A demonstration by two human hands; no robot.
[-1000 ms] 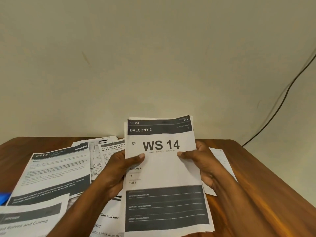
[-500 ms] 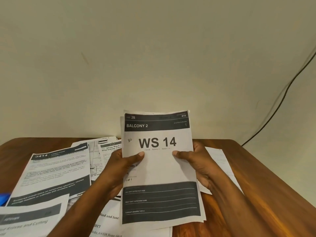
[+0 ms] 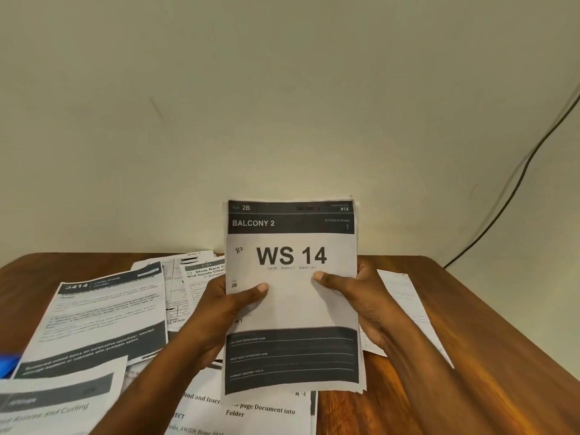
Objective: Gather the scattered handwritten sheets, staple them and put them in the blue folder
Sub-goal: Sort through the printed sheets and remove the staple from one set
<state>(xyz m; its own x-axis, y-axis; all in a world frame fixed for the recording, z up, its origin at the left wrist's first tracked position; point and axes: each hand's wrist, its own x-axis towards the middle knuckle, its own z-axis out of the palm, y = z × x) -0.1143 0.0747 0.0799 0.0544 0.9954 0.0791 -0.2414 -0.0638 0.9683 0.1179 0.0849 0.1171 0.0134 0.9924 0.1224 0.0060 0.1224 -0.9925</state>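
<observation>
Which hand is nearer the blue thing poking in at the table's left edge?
Left. The left hand grips the left edge of the WS 14 stack, on the side toward the blue object; the right hand grips the stack's far edge, farther away.

Soft, dim, even indoor light without hard shadows; a mild sheen on the counter; edges bend and blur, small print unreadable.

Sheets on my table

I see the stack upright above the table, loose sheets lying left, one sheet right behind it.
</observation>
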